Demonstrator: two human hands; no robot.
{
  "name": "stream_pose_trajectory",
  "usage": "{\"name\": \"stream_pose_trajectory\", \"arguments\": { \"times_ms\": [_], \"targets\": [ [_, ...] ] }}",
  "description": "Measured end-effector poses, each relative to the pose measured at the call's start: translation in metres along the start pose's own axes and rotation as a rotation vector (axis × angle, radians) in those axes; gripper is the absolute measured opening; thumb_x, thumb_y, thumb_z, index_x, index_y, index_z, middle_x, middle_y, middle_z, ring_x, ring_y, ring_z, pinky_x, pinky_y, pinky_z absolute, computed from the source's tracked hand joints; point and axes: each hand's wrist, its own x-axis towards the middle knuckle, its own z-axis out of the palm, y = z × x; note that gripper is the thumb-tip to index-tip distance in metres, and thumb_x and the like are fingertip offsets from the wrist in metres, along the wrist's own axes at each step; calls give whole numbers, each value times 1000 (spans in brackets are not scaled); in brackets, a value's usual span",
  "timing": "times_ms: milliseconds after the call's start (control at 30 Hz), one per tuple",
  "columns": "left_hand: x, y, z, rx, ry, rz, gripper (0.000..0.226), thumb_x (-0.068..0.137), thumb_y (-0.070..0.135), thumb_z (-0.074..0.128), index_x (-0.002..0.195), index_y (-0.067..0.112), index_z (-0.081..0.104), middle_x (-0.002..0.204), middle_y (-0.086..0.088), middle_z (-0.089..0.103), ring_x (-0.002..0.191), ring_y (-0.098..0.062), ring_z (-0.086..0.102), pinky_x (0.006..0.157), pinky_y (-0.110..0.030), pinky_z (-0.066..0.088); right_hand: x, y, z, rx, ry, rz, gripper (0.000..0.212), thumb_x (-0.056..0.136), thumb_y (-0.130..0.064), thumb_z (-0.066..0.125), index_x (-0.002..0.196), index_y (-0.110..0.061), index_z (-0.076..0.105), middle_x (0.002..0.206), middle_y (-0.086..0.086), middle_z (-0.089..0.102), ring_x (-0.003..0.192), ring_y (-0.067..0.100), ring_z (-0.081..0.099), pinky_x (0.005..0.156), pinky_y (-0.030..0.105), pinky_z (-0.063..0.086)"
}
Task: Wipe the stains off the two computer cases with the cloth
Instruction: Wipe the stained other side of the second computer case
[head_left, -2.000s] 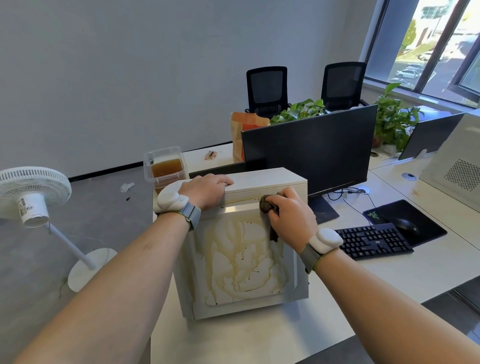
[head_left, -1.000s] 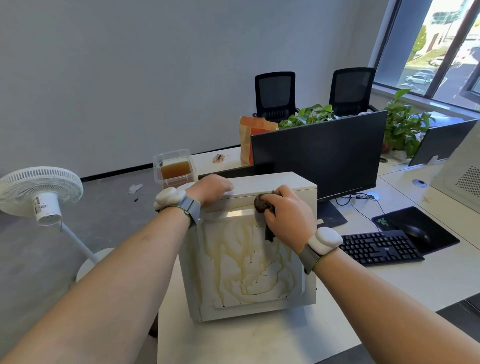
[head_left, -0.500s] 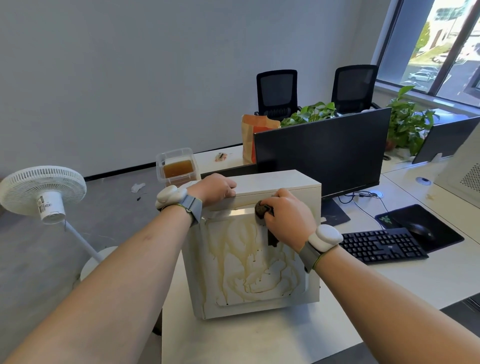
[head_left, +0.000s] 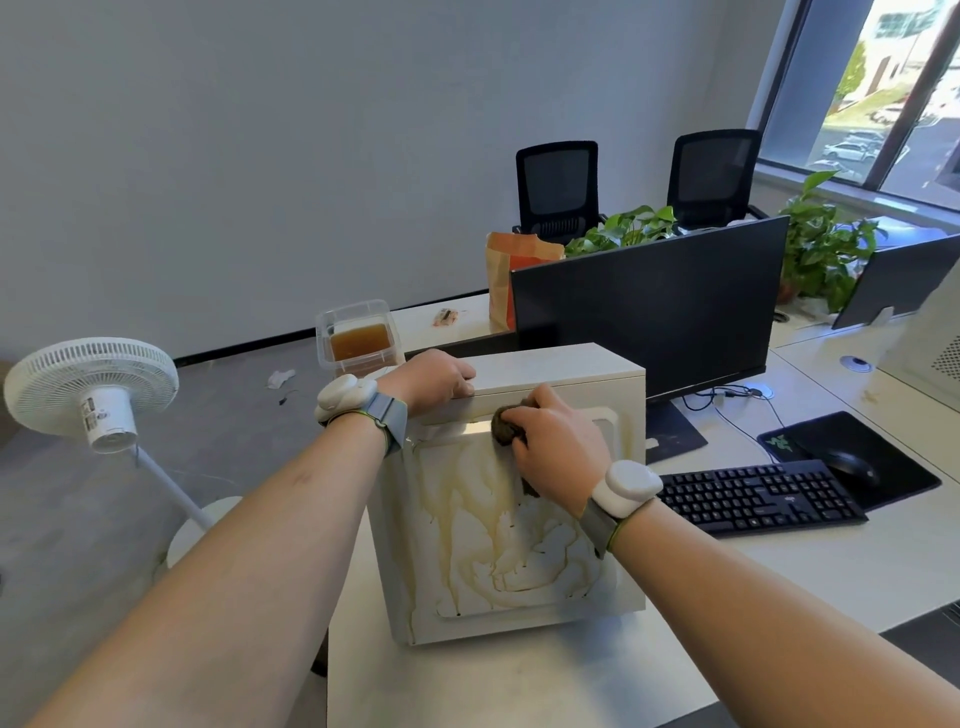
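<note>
At the far left a white pedestal fan (head_left: 91, 391) stands on the floor, its head tilted upward. Next, at the back left of the white surface (head_left: 779, 577), a clear plastic tub (head_left: 360, 338) holds brown liquid.

The left hand (head_left: 431, 382) rests on the top left edge of the white computer case (head_left: 511, 499), its fingers curled over the upper rim and gripping it. A white wrist device (head_left: 343, 397) on a grey strap sits just behind that hand.

The computer case stands upright on the surface, its broad side panel facing the camera and its top face running left to right. Brown, runny stains (head_left: 498, 535) cover most of that panel, from just under the top lip down to the lower border.

The right hand (head_left: 558, 441) lies against the upper middle of the stained panel, just below the top edge. Its fingers are bunched around a dark, balled-up cloth (head_left: 505, 423), which pokes out at the fingertips and presses against the panel; a small dark end of it shows below the palm. The two hands are near each other, the left one slightly higher.

Behind the case stands a black monitor (head_left: 644, 306). To the right lie a black keyboard (head_left: 756, 498) and a mouse (head_left: 852, 464) on a dark mat. At the far right edge a second white case (head_left: 935, 343) is partly in view.
</note>
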Motion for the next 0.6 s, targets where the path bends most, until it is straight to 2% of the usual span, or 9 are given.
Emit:
{"name": "stream_pose_trajectory", "arguments": {
  "times_ms": [167, 300, 367, 400, 467, 533, 600],
  "targets": [
    [2, -3, -1, -82, -15, 7, 24, 100, 10, 57, 119, 10, 70, 116, -6, 61, 110, -20, 55, 106, -41, 44, 4, -4, 4, 33, 129, -26, 27, 94, -19, 59, 118, -23, 71, 115, 3, 55, 85, 26, 59, 65, 40, 57],
    [-1, -4, -9, -113, 56, 23, 36, 103, 24, 56, 128, 1, 68, 112, -6, 58, 104, -19, 51, 92, -33, 40, 6, -16, 5, -22, -5, -48, 25, 96, -21, 55, 114, -26, 71, 111, 0, 50, 81, 23, 55, 67, 37, 56],
    [-2, -6, -11, -149, 66, 44, 34, 104, 18, 55, 129, -2, 67, 119, -9, 62, 112, -21, 55, 94, -28, 40, 7, -19, 6, -2, 80, -60, 25, 94, -19, 56, 113, -24, 71, 111, 2, 53, 81, 24, 56, 62, 38, 56],
    [-5, -6, -12, -162, 63, 61, 33, 106, 14, 51, 130, -4, 66, 126, -11, 63, 117, -21, 56, 94, -21, 39, 7, -21, 9, 10, 103, -61, 25, 93, -18, 57, 113, -23, 71, 113, 3, 54, 83, 25, 56, 60, 38, 55],
    [-9, -8, -12, -299, 46, 26, 36, 109, 17, 45, 132, -5, 64, 133, -12, 65, 122, -18, 58, 89, -14, 40, 6, -23, 14, -12, 67, -80, 25, 93, -19, 57, 113, -24, 71, 113, 2, 52, 86, 25, 56, 62, 37, 54],
    [-8, -9, -12, -393, 38, 5, 43, 111, 28, 40, 130, -2, 66, 131, -13, 68, 124, -20, 61, 86, -15, 41, 6, -28, 13, -52, -17, -74, 25, 95, -21, 55, 113, -25, 71, 112, 0, 49, 84, 24, 55, 64, 33, 51],
    [-8, -8, -11, -414, 20, 2, 49, 112, 35, 37, 128, -1, 67, 129, -12, 70, 124, -21, 61, 93, -20, 38, 8, -30, 12, -43, 14, -76, 24, 95, -21, 55, 114, -24, 70, 113, 0, 50, 83, 24, 56, 64, 35, 54]
  ]
}}
